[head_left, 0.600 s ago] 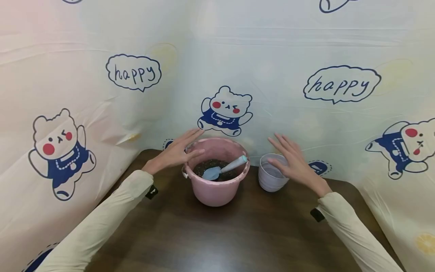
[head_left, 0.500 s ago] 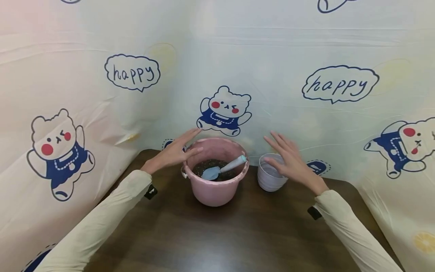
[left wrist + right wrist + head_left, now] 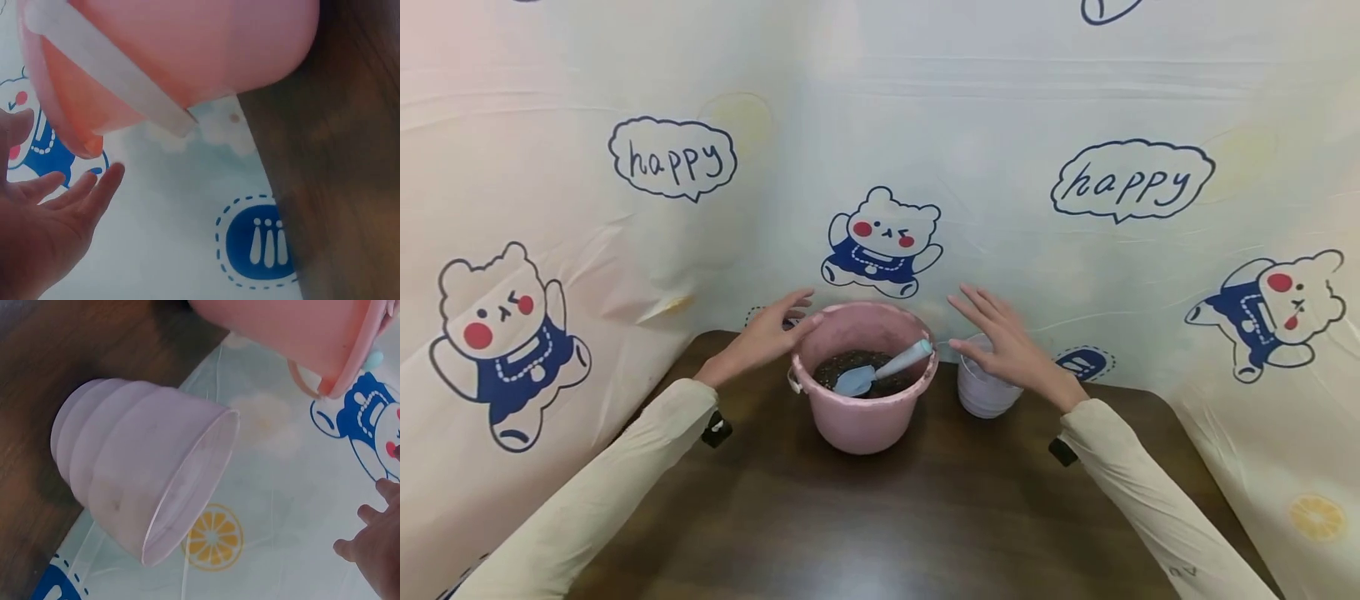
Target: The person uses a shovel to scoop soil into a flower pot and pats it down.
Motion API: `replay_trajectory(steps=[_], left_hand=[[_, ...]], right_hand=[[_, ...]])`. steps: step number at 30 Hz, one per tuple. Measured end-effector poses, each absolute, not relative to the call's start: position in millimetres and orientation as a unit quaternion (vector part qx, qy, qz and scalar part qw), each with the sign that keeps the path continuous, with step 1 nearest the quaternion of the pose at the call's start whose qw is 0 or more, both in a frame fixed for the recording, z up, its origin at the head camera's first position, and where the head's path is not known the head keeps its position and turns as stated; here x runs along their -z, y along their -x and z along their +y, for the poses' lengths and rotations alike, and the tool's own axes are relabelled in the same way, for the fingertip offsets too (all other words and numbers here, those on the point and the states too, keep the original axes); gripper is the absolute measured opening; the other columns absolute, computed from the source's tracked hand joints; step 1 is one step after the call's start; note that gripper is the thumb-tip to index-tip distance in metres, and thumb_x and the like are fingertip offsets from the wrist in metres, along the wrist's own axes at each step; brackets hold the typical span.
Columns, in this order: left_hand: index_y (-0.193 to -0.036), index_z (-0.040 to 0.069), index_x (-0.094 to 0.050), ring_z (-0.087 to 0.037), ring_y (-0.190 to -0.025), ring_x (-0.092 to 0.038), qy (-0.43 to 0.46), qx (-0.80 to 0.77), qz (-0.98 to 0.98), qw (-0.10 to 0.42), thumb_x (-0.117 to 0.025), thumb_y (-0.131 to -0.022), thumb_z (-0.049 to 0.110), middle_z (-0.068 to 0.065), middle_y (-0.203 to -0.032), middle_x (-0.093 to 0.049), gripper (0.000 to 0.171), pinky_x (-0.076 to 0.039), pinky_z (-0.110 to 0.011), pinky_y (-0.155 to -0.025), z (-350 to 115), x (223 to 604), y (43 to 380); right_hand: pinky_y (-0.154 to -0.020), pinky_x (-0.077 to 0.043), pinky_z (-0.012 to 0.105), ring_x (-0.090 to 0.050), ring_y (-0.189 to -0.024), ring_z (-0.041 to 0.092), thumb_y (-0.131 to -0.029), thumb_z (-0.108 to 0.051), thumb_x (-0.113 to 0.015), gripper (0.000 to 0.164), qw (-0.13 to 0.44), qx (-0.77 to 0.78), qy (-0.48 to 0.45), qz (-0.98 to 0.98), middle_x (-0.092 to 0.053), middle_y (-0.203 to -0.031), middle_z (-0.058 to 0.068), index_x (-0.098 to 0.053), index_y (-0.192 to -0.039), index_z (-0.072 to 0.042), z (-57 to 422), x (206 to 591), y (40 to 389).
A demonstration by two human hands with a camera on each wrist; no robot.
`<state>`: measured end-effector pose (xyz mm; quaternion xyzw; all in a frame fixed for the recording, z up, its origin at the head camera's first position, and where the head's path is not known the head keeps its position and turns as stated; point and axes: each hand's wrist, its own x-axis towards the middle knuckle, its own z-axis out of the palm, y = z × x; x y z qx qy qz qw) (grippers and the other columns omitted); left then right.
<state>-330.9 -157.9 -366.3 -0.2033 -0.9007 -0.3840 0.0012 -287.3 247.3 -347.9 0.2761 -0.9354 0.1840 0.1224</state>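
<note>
On my remote feed: bucket on table, soil inside, trowel on the soil with handle rightward. I log pot just right of bucket, left hand near bucket's left side, right hand above pot, sheet behind table.

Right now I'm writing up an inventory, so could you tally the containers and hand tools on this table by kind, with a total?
Buckets: 1, a round pink bucket
Pots: 1, a pale lilac ribbed pot
Trowels: 1, a light-blue trowel resting inside the bucket
Total: 3
</note>
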Motion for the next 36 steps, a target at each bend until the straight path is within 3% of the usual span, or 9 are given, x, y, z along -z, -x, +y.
replay_trajectory(steps=[4, 10, 16, 21, 28, 36], left_hand=[[-0.163, 0.008, -0.032, -0.049, -0.139, -0.051, 0.188, 0.402, -0.896, -0.015, -0.055, -0.108, 0.043, -0.026, -0.157, -0.047, 0.070, -0.051, -0.062, -0.108, -159, 364, 329], [-0.163, 0.001, -0.030, -0.049, -0.137, -0.053, 0.166, 0.419, -0.890, -0.064, -0.053, -0.110, 0.036, -0.031, -0.156, -0.045, 0.067, -0.057, -0.056, -0.103, -160, 364, 328], [-0.165, 0.001, -0.022, -0.049, -0.134, -0.055, 0.130, 0.469, -0.863, -0.135, -0.052, -0.111, 0.033, -0.034, -0.157, -0.040, 0.070, -0.065, -0.047, -0.089, -161, 355, 329], [-0.164, 0.000, -0.022, -0.050, -0.135, -0.053, 0.111, 0.489, -0.843, -0.197, -0.048, -0.111, 0.035, -0.035, -0.154, -0.042, 0.069, -0.063, -0.050, -0.094, -158, 347, 327], [-0.162, -0.003, -0.028, -0.045, -0.139, -0.052, 0.036, 0.514, -0.842, -0.157, -0.048, -0.112, 0.031, -0.031, -0.157, -0.043, 0.064, -0.055, -0.054, -0.107, -160, 350, 322], [-0.167, 0.002, -0.013, -0.050, -0.151, -0.033, -0.009, 0.636, -0.722, -0.272, -0.040, -0.111, 0.051, -0.032, -0.167, -0.025, 0.079, -0.057, -0.059, -0.101, -174, 373, 307]], right_hand=[[-0.126, -0.010, 0.073, -0.012, -0.160, 0.041, -0.100, -0.037, -0.069, 0.074, 0.110, -0.200, -0.279, -0.933, -0.019, -0.175, 0.005, -0.035, -0.165, -0.026, 238, 348, 286], [-0.126, -0.017, 0.072, -0.016, -0.161, 0.035, -0.102, -0.047, -0.063, 0.071, 0.100, -0.208, -0.295, -0.927, -0.022, -0.175, 0.003, -0.034, -0.165, -0.033, 223, 349, 287], [-0.126, -0.022, 0.068, -0.018, -0.160, 0.029, -0.103, -0.048, -0.062, 0.062, 0.106, -0.200, -0.308, -0.924, -0.025, -0.173, 0.002, -0.045, -0.160, -0.029, 209, 344, 289], [-0.127, -0.022, 0.065, -0.020, -0.159, 0.032, -0.103, -0.042, -0.066, 0.055, 0.100, -0.190, -0.327, -0.920, -0.030, -0.171, 0.006, -0.057, -0.152, -0.020, 196, 340, 289], [-0.128, -0.024, 0.060, -0.027, -0.156, 0.032, -0.104, -0.037, -0.065, 0.051, 0.069, -0.193, -0.337, -0.919, -0.038, -0.167, 0.008, -0.058, -0.151, -0.019, 182, 341, 290], [-0.124, -0.038, 0.053, -0.047, -0.146, 0.033, -0.100, -0.020, -0.072, 0.039, 0.039, -0.178, -0.379, -0.907, -0.056, -0.154, 0.011, -0.069, -0.138, -0.012, 171, 340, 293]])
